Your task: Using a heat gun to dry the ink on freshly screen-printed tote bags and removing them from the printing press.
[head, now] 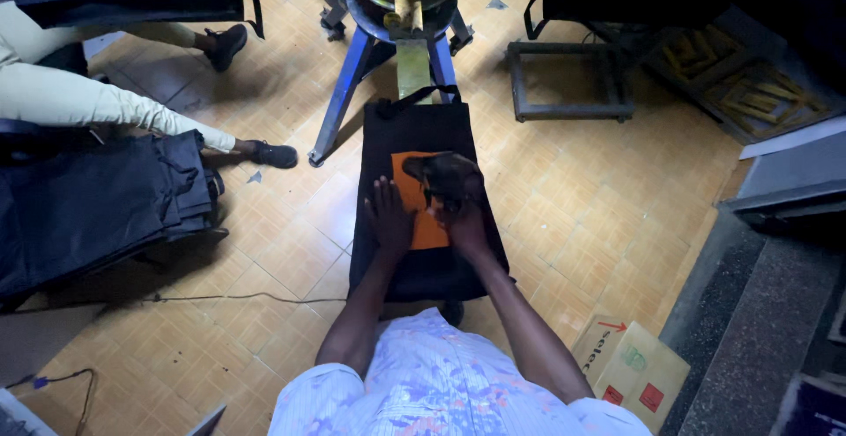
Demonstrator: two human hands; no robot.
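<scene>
Overhead, the head camera looks straight down on a black bag (429,216) stretched flat over a narrow board, handles (414,99) toward the far end. That board juts from a press (401,13) on blue metal legs, so the cloth sits taut and level for working on. An orange patch (421,216), a flat rectangle with crisp edges, lies on the middle of the bag.

The left hand (389,216) rests palm down, fingers spread and open, on the patch's left edge and the cloth beside it; it seems to pin the fabric so it does not creep. It grasps nothing. The right hand (465,225) has its grip closed round a dark crumpled rag (445,176), bunched and soft, pressed onto the patch's upper right part, apparently to rub or wipe there.

The bag looks like matte woven stuff, limp where it hangs over the board's sides. More black bags (97,198) lie heaped at left, near another person's legs (106,106) in pale trousers. The floor (573,225) is small tan tiles, scuffed. A cardboard box (630,370) sits at lower right.
</scene>
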